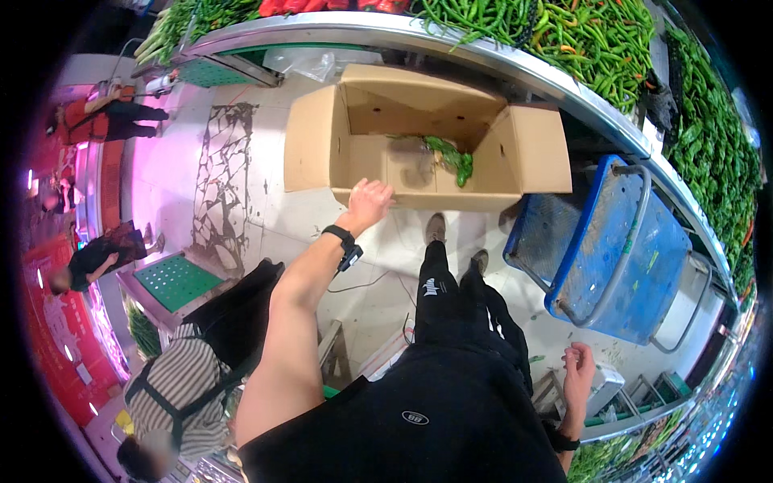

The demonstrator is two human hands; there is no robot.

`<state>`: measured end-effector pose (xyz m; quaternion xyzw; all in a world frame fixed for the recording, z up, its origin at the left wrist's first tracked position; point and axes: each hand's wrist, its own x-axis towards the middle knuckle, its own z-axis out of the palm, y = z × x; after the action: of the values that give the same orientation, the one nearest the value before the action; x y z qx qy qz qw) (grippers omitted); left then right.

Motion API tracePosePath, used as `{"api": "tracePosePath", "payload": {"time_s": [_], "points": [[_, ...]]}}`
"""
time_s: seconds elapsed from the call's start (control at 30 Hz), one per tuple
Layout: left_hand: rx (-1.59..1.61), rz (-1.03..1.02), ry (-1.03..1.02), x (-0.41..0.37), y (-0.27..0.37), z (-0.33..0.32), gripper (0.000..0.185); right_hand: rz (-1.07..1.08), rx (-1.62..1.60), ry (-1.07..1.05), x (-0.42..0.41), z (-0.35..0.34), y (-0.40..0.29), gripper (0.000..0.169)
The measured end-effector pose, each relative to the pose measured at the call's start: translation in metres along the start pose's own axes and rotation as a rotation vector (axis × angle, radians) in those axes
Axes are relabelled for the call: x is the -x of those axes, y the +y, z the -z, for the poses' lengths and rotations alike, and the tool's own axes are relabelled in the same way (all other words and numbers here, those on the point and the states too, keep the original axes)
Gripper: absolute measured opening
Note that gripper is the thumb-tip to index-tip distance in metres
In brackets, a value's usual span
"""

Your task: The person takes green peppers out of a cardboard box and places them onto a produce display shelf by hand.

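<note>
In front of me on the tiled floor stands an open cardboard box with its side flaps folded outward. My left hand grips the top edge of its near wall, left of the middle. At the bottom of the box lie some green peppers beside a damp dark stain; the rest of the bottom shows bare cardboard. My right hand hangs low at my right side, away from the box. It holds nothing, and its fingers are loosely bent and apart.
Blue carts with grey metal handles stand to the right. A metal-edged vegetable stall curves behind the box, bearing green chili peppers and red peppers. A person in a striped top is close on my left; other people are farther off.
</note>
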<state>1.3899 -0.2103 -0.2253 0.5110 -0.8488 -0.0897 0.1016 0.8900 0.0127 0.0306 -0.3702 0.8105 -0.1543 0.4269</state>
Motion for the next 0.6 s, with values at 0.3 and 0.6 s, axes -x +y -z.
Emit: {"api": "tracePosePath", "payload": {"time_s": [0.3, 0.6], "points": [[-0.133, 0.055, -0.04, -0.044, -0.06, -0.023, 0.026, -0.079, 0.104, 0.027, 0.016, -0.001, 0.013, 0.022], [-0.147, -0.003, -0.045, -0.057, -0.061, -0.017, 0.031, -0.11, 0.06, 0.038, 0.011, -0.009, 0.011, 0.02]]}}
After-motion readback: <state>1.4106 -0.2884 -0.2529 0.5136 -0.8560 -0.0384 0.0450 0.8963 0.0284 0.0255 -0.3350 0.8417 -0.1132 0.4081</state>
